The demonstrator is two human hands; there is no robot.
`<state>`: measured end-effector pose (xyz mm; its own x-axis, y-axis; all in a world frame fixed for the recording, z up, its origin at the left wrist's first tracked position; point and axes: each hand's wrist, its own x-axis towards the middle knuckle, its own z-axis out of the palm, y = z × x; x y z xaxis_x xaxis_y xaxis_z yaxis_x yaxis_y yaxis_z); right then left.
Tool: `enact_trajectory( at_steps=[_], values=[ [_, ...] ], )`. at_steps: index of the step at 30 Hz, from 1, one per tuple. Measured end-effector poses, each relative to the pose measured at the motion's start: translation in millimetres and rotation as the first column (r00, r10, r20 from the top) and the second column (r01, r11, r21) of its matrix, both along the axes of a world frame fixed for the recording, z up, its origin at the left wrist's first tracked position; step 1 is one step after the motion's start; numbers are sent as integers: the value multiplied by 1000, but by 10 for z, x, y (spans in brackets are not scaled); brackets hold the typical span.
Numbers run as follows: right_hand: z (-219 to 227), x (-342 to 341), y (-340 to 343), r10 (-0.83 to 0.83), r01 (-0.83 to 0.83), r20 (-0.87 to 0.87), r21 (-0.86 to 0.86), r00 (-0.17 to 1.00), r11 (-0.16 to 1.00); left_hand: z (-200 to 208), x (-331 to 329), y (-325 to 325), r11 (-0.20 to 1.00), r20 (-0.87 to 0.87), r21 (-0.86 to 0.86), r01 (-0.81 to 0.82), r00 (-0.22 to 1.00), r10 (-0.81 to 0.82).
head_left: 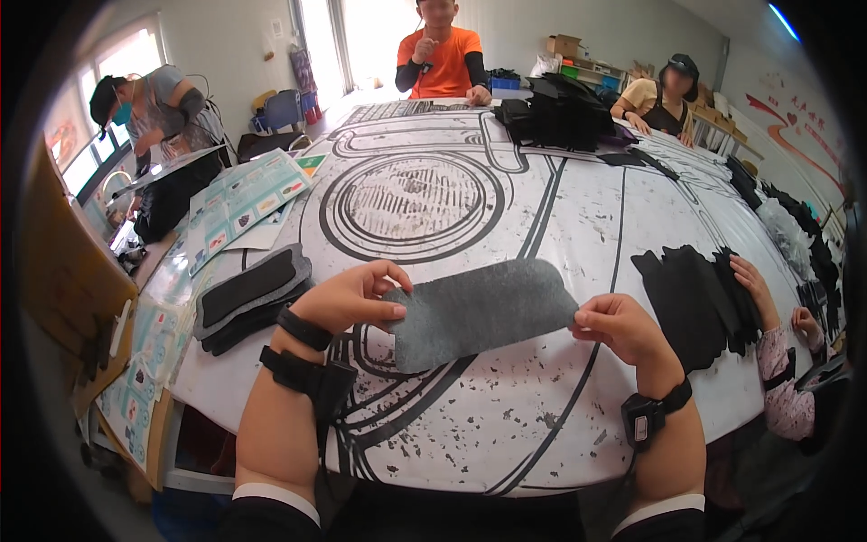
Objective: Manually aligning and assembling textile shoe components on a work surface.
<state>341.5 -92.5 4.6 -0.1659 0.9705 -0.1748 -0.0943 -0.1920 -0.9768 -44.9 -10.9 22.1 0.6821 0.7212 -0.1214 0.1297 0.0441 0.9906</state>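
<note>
A flat grey sheet with rounded corners (483,312), felt-like in look, is stretched between my two hands above the table. My left hand (357,294) pinches its left edge between thumb and fingers. At the opposite end, my right hand (619,327) grips the right edge the same way. To the left of my left hand lies a stack of black and grey pieces (253,298) of similar shape. Beyond my right hand rests a pile of black fabric-like pieces (695,303), which another person's hand (754,287) touches.
The white table cover (506,434) carries bold black line drawings and worn spots. Printed sheets (244,208) lie at the left. A tall heap of black material (569,113) stands at the far side. People sit or stand around the table, one in an orange shirt (452,63).
</note>
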Motion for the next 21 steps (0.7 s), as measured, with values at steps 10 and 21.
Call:
enact_trajectory(
  at_steps=[10, 21],
  values=[
    [127, 8, -63, 178, -166, 670, -82, 720, 983, -206, 87, 76, 995, -301, 87, -44, 951, 68],
    [109, 13, -112, 117, -456, 831, 175, 543, 872, -142, 165, -13, 915, -525, 401, 42, 829, 193]
  ],
)
